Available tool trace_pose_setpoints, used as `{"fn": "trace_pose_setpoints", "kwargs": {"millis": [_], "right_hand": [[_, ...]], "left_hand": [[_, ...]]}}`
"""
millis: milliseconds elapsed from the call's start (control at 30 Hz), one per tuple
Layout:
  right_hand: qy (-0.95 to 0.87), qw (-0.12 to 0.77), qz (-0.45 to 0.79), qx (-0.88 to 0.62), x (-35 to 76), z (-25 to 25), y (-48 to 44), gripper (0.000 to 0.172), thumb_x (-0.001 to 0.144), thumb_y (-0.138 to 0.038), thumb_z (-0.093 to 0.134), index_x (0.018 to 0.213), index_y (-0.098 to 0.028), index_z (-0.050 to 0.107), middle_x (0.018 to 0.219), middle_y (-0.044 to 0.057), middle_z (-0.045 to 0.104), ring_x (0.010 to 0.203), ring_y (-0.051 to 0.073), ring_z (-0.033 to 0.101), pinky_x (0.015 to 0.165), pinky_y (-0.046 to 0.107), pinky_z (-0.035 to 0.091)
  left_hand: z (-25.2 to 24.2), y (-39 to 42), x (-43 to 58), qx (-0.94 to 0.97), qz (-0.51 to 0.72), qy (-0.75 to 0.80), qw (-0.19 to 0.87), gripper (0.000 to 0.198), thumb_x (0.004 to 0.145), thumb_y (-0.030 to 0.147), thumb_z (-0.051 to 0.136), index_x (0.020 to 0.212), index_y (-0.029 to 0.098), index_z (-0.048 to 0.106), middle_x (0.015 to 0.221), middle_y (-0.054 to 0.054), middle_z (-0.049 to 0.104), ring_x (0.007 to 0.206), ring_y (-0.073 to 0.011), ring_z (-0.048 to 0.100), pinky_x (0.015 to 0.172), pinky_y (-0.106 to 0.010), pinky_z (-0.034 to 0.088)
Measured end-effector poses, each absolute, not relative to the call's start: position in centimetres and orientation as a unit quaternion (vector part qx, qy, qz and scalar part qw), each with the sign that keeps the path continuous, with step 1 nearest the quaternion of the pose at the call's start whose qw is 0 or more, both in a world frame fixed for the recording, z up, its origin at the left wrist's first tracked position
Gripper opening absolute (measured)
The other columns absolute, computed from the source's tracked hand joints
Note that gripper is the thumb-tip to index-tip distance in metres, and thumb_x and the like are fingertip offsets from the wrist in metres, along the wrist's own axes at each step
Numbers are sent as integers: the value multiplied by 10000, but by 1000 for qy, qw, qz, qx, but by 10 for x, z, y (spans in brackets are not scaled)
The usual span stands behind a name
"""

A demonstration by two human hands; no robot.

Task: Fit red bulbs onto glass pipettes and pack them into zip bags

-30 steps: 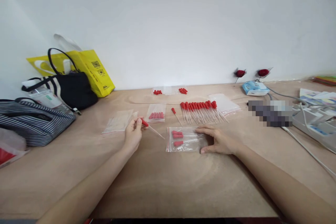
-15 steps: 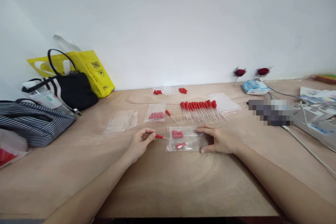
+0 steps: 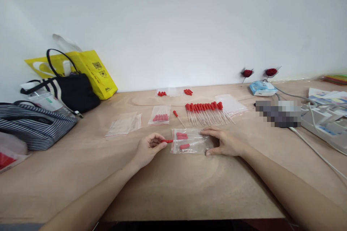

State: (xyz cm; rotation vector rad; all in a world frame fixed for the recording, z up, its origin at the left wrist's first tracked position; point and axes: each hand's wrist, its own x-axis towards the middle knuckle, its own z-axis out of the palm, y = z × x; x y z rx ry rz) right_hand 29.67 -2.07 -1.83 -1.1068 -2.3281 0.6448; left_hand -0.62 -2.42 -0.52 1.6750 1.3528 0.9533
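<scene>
Between the thumb and fingers of my left hand (image 3: 151, 148) is a dropper with a red rubber bulb (image 3: 168, 140). Its front end is at the left, red-edged mouth of a clear zip bag (image 3: 196, 148), and its thin tube is inside. The bag lies flat and holds several droppers with their red bulbs (image 3: 185, 146) toward the mouth. My right hand (image 3: 221, 142) grips the bag's right end, thumb on the near edge and fingers on the far edge. Just beyond the bag lies a single loose dropper (image 3: 179, 118).
A row of red-bulbed droppers (image 3: 204, 112) lies behind the bag, beside a filled zip bag (image 3: 159, 115). Flat bags (image 3: 124, 124) lie left, others (image 3: 230, 104) right. Bags with red bulbs (image 3: 162, 94) are by the wall. Handbags (image 3: 81, 92) stand left; a power strip (image 3: 322, 122) sits right.
My left hand has moved right, pushing the dropper further into the zip bag. My right hand stays on the bag. The whole view has shifted slightly.
</scene>
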Motion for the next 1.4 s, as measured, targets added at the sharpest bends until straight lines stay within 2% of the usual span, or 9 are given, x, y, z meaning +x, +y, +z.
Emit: {"fn": "trace_pose_setpoints", "kwargs": {"millis": [367,500,700,833,967,1067,1200,1267,1400], "right_hand": [[-853,244,239,-394,296,-17,-20,708,608,-537,666,1199,-187,495,1221,116,479,1122,244,452,963,411,363],[-853,250,246,-386,296,-16,-21,713,611,-532,665,1213,-195,485,1209,107,488,1112,241,459,958,401,369],[-850,256,232,-397,296,-18,-22,715,601,-537,670,1200,-187,499,1212,115,481,1110,242,464,957,396,373],[-853,263,218,-395,296,-19,-22,700,604,-535,668,1193,-195,504,1220,116,474,1116,248,462,958,410,369],[-856,260,221,-388,297,-18,-21,697,606,-530,670,1196,-200,501,1210,113,483,1104,250,468,948,419,377],[-857,257,225,-387,297,-18,-21,695,606,-532,669,1193,-198,506,1206,115,486,1103,254,466,947,422,376],[-853,257,229,-392,297,-18,-21,702,601,-540,669,1195,-203,507,1204,115,486,1108,261,462,949,429,371],[-853,254,229,-393,296,-17,-22,707,600,-547,665,1197,-201,507,1200,115,488,1111,262,461,953,426,368],[-853,248,230,-398,296,-15,-22,712,600,-553,661,1193,-189,511,1204,119,487,1121,264,450,962,422,360]], "left_hand": [[-10,-11,26,690,330,456,455,147,643,185,606,765,152,530,723,-13,606,661,-110,583,573,-214,471],[-7,-5,27,697,331,463,437,183,624,201,640,711,158,484,648,25,548,590,-81,536,556,-202,457],[-12,-3,22,719,326,433,434,177,674,238,612,750,159,473,677,22,531,573,-74,515,556,-206,454],[-5,15,21,749,364,473,288,86,763,242,510,773,157,504,683,3,534,593,-107,520,558,-233,440],[14,63,24,847,281,437,111,171,764,145,467,866,177,600,905,-54,545,845,-187,525,796,-341,411],[21,106,25,877,209,420,109,222,673,108,561,862,196,635,968,-61,518,963,-229,477,887,-368,350],[19,139,24,889,175,396,148,128,587,154,652,709,190,640,786,-25,544,819,-197,513,794,-305,396],[17,142,23,891,171,387,167,87,608,215,651,685,186,623,733,-12,557,753,-176,523,733,-276,411],[23,133,16,881,182,385,206,179,663,344,616,734,181,599,657,2,581,603,-145,536,593,-246,427]]}}
